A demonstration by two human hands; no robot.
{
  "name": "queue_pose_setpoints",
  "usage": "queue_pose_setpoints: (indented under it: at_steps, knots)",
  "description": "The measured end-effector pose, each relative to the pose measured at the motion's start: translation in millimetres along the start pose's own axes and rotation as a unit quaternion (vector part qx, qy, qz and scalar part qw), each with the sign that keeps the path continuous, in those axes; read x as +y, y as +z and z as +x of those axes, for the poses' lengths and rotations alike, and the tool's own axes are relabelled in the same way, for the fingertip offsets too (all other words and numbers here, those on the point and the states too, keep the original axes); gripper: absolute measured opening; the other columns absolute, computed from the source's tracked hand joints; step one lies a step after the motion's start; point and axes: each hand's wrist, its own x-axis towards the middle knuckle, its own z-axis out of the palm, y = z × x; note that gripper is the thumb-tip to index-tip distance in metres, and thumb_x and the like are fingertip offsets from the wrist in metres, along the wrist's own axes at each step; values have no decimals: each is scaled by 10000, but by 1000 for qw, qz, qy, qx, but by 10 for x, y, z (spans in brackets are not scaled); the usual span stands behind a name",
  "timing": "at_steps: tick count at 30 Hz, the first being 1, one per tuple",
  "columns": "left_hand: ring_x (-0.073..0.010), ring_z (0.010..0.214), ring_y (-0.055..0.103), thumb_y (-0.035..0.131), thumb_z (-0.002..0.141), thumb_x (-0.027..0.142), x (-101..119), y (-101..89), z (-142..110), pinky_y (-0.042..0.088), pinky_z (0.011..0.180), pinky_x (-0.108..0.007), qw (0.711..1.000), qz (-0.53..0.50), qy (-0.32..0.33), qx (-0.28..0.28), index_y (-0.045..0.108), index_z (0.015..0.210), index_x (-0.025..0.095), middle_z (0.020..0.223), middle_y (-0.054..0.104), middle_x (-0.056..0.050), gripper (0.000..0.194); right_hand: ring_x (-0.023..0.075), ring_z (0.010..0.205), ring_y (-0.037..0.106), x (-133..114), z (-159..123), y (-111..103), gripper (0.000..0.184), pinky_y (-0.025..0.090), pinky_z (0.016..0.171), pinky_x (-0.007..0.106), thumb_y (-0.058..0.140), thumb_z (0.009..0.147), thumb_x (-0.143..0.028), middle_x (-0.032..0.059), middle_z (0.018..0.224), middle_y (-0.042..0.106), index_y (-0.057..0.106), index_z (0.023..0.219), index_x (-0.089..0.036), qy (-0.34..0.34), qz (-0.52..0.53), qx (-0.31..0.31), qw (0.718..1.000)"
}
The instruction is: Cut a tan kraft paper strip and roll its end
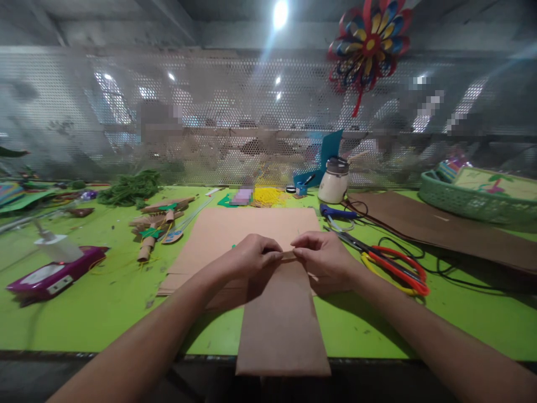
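A long strip of brown craft paper (283,319) lies in front of me, its near end reaching past the table's front edge. At its far end, a narrow edge is folded or rolled over between my two hands. My left hand (258,253) pinches this edge from the left with thumb and fingertips. From the right, my right hand (325,256) pinches the same edge, thumb and forefinger pressed together. Beneath both hands spreads a stack of larger light brown sheets (251,221). Close by my right hand lie scissors (394,266) with red and yellow handles.
A blue glue gun (338,212) and a jar (334,184) stand behind the scissors, with black cable around. Dark brown sheets (390,215) and a green basket (465,196) are at right. On the left are a purple power strip (56,271), paper figures (149,240) and green shreds (130,188).
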Motion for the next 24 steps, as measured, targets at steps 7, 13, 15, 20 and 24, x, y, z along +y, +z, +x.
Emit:
queue_pose_setpoints:
  at_steps: [7,13,15,20,24]
  knots:
    - [-136,657,494,516,779,385,-5,13,-4,339,553,-202,997,-62,-9,-34,639,824,132,715,589,-15,285,159,657,568,-34,-11,-27,100,413,576,260,603,699,-229,28,713,649,668,739,-165,-62,-111,4,992]
    - [-109,597,439,528,769,372,-16,-21,-2,326,533,-197,996,-74,-8,-56,645,807,116,656,540,-3,284,156,670,568,-53,-20,-9,99,412,601,260,585,701,-192,26,720,648,667,749,-165,-79,-134,7,988]
    - [-104,586,426,533,766,364,-1,-30,-4,325,532,-199,994,-85,-11,-62,643,815,111,650,530,-2,280,154,675,565,-54,-15,-8,104,409,606,259,589,702,-194,24,723,643,672,758,-166,-84,-127,7,988]
    - [-98,578,417,539,765,346,30,-47,-12,331,544,-206,991,-119,-8,-68,634,792,108,643,523,2,258,149,677,555,-91,35,-118,202,412,604,265,643,702,-277,29,750,636,683,861,-160,-31,-46,-39,998]
    - [-95,577,409,539,774,337,4,-55,-13,316,534,-203,989,-133,5,-69,639,829,102,647,525,2,261,129,615,528,-111,59,-242,321,409,588,263,580,785,-382,20,656,596,672,977,-143,-17,-23,-136,990]
